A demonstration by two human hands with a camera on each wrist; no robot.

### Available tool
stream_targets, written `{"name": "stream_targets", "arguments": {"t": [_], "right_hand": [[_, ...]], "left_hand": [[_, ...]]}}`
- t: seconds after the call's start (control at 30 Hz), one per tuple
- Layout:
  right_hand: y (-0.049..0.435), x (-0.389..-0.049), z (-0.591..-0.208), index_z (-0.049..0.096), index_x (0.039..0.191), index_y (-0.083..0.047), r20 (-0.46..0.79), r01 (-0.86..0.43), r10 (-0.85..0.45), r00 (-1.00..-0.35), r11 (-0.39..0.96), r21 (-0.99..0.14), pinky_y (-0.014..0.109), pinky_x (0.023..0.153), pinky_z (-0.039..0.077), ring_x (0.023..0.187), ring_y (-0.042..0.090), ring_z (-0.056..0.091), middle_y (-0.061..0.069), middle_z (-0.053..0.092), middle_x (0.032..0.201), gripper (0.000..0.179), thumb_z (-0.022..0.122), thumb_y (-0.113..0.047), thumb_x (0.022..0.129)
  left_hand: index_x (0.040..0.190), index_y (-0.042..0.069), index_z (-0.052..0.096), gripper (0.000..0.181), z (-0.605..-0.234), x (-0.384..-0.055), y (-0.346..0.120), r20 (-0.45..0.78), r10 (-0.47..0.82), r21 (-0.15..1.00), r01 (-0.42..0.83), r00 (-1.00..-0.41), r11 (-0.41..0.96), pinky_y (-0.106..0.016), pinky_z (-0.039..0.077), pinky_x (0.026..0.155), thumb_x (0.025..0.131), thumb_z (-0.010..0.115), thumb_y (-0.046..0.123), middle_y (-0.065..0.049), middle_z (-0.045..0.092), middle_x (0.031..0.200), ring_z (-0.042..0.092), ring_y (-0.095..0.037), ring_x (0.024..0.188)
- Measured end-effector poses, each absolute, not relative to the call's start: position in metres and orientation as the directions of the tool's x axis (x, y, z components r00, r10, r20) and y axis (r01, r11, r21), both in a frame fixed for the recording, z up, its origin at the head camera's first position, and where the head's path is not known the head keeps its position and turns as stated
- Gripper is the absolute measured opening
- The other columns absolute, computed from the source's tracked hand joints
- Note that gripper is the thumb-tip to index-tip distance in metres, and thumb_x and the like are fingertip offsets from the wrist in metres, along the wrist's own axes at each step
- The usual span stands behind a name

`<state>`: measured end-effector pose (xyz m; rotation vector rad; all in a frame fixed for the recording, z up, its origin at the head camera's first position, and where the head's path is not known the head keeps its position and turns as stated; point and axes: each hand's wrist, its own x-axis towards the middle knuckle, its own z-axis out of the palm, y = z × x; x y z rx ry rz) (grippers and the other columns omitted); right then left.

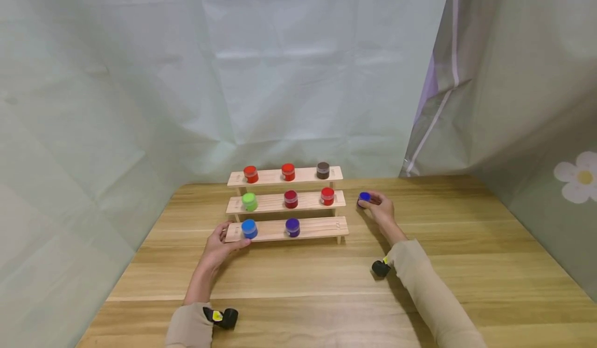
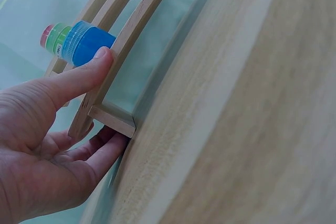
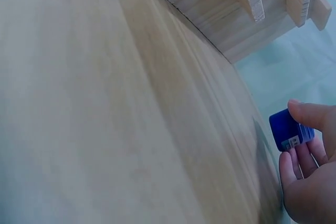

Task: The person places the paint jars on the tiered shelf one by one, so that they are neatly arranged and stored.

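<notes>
A three-step wooden rack (image 1: 322, 227) stands on the table with small paint jars on its steps. My left hand (image 1: 218, 247) grips the left end of the lowest step. In the left wrist view its thumb lies along the front edge beside a light blue jar (image 2: 92, 44), and the other fingers (image 2: 107, 156) reach behind the leg. Right of the rack, my right hand (image 1: 381, 210) pinches a dark blue jar (image 3: 286, 130) between thumb and fingers. A purple-blue jar (image 1: 292, 227) sits mid-way along the lowest step.
The middle step carries a green jar (image 1: 249, 202), a dark red jar (image 1: 291, 199) and a red jar (image 1: 327, 196). Two red-orange jars, one at left (image 1: 251, 174), and a dark brown jar (image 1: 323, 170) top the rack. A pale curtain (image 1: 289, 78) hangs behind the table.
</notes>
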<state>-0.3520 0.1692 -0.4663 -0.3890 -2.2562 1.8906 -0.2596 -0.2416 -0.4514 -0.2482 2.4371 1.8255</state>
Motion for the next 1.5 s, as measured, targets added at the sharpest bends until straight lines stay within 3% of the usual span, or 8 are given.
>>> {"name": "stream_targets", "arguments": {"t": [0.2, 0.47, 0.87, 1.1, 1.33, 1.5], "right_hand": [[0.172, -0.350, -0.464, 0.052, 0.131, 0.004, -0.012, 0.063, 0.254, -0.967, 0.195, -0.979, 0.035, 0.105, 0.044, 0.124, 0.033, 0.053, 0.025, 0.054, 0.134, 0.051, 0.072, -0.010, 0.086], [0.175, -0.346, -0.458, 0.053, 0.130, 0.003, 0.011, 0.033, 0.212, -0.977, 0.203, -0.979, 0.012, 0.083, 0.045, 0.119, 0.030, 0.055, 0.023, 0.056, 0.131, 0.052, 0.074, -0.013, 0.085], [0.166, -0.340, -0.442, 0.056, 0.126, 0.001, 0.045, 0.006, 0.211, -0.977, 0.233, -0.973, 0.011, 0.077, 0.045, 0.110, 0.025, 0.058, 0.020, 0.061, 0.124, 0.049, 0.076, -0.015, 0.084], [0.158, -0.336, -0.438, 0.057, 0.121, 0.001, 0.051, 0.001, 0.220, -0.974, 0.230, -0.973, 0.011, 0.074, 0.046, 0.100, 0.017, 0.058, 0.016, 0.062, 0.116, 0.046, 0.077, -0.013, 0.082], [0.156, -0.331, -0.441, 0.056, 0.121, 0.001, 0.046, -0.003, 0.212, -0.976, 0.198, -0.980, 0.010, 0.075, 0.046, 0.101, 0.017, 0.056, 0.015, 0.061, 0.117, 0.045, 0.076, -0.011, 0.082], [0.158, -0.326, -0.435, 0.055, 0.123, 0.001, 0.054, -0.015, 0.202, -0.978, 0.189, -0.982, 0.009, 0.077, 0.046, 0.100, 0.014, 0.055, 0.014, 0.060, 0.120, 0.047, 0.076, -0.011, 0.083]], "left_hand": [[0.152, 0.000, 0.020, 0.090, -0.451, -0.259, -0.241, -0.164, -0.071, 0.944, -0.177, -0.984, 0.277, -0.012, 0.042, 0.080, 0.084, 0.076, 0.014, -0.024, 0.037, 0.145, 0.041, -0.033, 0.129], [0.152, 0.000, 0.020, 0.090, -0.450, -0.258, -0.241, -0.167, -0.077, 0.940, -0.183, -0.983, 0.288, -0.028, 0.043, 0.095, 0.083, 0.077, 0.016, -0.024, 0.036, 0.146, 0.040, -0.034, 0.130], [0.152, 0.000, 0.020, 0.092, -0.451, -0.259, -0.241, -0.177, -0.079, 0.940, -0.193, -0.981, 0.282, -0.043, 0.038, 0.108, 0.083, 0.078, 0.017, -0.025, 0.035, 0.148, 0.038, -0.036, 0.132], [0.152, 0.000, 0.020, 0.091, -0.450, -0.259, -0.241, -0.177, -0.084, 0.939, -0.194, -0.981, 0.284, -0.042, 0.038, 0.108, 0.083, 0.078, 0.017, -0.024, 0.035, 0.148, 0.038, -0.035, 0.132], [0.152, 0.000, 0.022, 0.091, -0.451, -0.259, -0.241, -0.171, -0.083, 0.938, -0.188, -0.982, 0.292, -0.020, 0.044, 0.089, 0.082, 0.078, 0.017, -0.023, 0.038, 0.145, 0.042, -0.033, 0.128], [0.152, 0.000, 0.021, 0.091, -0.451, -0.259, -0.242, -0.169, -0.080, 0.939, -0.186, -0.982, 0.290, -0.029, 0.042, 0.098, 0.082, 0.078, 0.017, -0.023, 0.037, 0.146, 0.040, -0.034, 0.130]]}}
